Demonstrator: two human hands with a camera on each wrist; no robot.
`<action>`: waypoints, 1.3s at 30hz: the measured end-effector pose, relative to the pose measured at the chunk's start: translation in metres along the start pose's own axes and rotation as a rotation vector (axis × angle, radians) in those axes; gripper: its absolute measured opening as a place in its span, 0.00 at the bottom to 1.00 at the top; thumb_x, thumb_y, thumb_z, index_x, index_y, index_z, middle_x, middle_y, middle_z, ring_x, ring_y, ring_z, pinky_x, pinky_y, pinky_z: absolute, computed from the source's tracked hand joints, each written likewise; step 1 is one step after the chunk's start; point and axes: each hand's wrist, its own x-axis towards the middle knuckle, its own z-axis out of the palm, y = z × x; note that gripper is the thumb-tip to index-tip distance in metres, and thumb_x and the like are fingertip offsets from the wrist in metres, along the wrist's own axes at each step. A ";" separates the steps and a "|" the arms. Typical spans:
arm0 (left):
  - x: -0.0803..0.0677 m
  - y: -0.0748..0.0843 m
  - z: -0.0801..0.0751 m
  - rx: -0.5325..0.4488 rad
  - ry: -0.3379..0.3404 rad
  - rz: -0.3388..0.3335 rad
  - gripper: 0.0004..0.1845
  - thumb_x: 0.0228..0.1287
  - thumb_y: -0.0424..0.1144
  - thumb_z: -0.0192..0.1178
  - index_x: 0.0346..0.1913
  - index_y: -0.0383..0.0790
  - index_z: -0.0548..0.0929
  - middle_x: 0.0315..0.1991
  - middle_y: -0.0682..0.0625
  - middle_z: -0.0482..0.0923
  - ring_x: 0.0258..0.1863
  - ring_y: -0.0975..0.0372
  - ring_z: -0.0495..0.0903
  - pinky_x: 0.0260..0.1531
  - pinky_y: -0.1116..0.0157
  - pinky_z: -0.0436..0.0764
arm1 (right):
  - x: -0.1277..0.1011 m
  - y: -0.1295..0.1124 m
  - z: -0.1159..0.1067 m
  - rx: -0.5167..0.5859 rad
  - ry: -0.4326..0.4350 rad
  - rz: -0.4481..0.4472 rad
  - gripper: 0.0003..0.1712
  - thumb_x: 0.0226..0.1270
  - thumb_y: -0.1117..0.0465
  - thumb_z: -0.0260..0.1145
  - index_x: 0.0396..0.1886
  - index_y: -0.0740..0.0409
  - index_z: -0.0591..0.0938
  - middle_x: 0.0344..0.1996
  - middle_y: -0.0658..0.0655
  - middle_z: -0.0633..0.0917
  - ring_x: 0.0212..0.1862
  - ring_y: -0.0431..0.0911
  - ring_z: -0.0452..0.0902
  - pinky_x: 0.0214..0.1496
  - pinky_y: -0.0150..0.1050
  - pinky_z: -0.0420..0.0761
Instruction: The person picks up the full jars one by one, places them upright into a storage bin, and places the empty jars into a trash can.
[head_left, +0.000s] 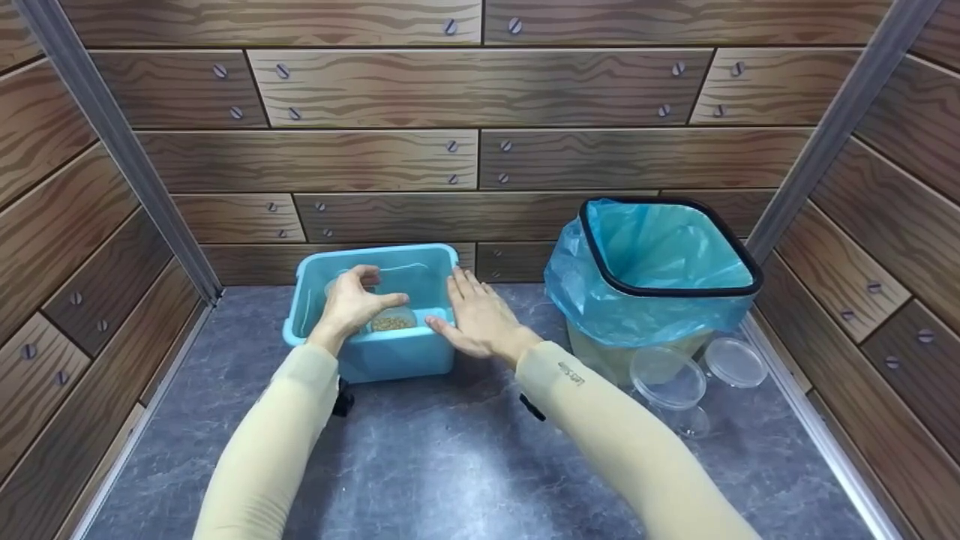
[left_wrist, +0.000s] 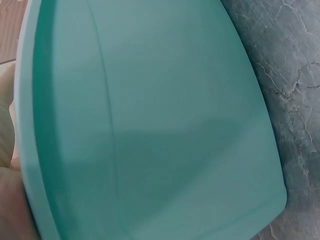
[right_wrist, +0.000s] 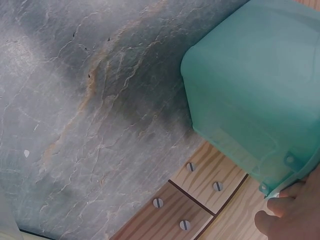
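In the head view my left hand (head_left: 352, 304) reaches into a light blue plastic bin (head_left: 397, 356). Its thumb and fingers are spread apart and bent, with nothing visible between them. Just under the thumb sits a clear round container (head_left: 393, 320) holding small tan grains. Another clear edge shows left of the hand, mostly hidden. My right hand (head_left: 484, 315) lies with straight fingers along the bin's right rim. The right wrist view has the right fingertips (right_wrist: 280, 207) at the rim, while the left wrist view is mostly the bin's outer wall (left_wrist: 165, 110).
To the right stands a bucket with a blue bag liner (head_left: 645, 315) and black rim (head_left: 675, 291). Clear round lids (head_left: 737, 363) and clear containers (head_left: 667, 377) lie before it. Wood-patterned walls (head_left: 480, 86) enclose the grey marbled table (head_left: 435, 465).
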 end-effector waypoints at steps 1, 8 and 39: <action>-0.001 0.000 -0.001 -0.005 0.000 0.005 0.50 0.68 0.54 0.80 0.85 0.38 0.70 0.81 0.38 0.76 0.80 0.43 0.77 0.79 0.43 0.79 | 0.000 0.000 0.000 -0.001 -0.001 0.001 0.58 0.88 0.24 0.39 0.93 0.66 0.49 0.94 0.68 0.46 0.95 0.63 0.43 0.96 0.61 0.52; -0.007 -0.001 -0.005 0.004 0.009 0.049 0.44 0.72 0.56 0.76 0.82 0.39 0.74 0.77 0.39 0.79 0.76 0.43 0.82 0.74 0.45 0.84 | 0.000 0.001 0.000 -0.004 0.000 -0.003 0.58 0.88 0.24 0.39 0.93 0.67 0.49 0.94 0.68 0.47 0.95 0.64 0.45 0.96 0.61 0.53; -0.069 0.065 0.021 0.280 -0.220 0.415 0.25 0.74 0.51 0.74 0.66 0.40 0.89 0.59 0.40 0.93 0.59 0.49 0.93 0.61 0.46 0.91 | -0.090 0.014 -0.075 0.112 -0.087 -0.124 0.37 0.80 0.40 0.73 0.78 0.55 0.83 0.65 0.61 0.92 0.60 0.55 0.93 0.64 0.57 0.91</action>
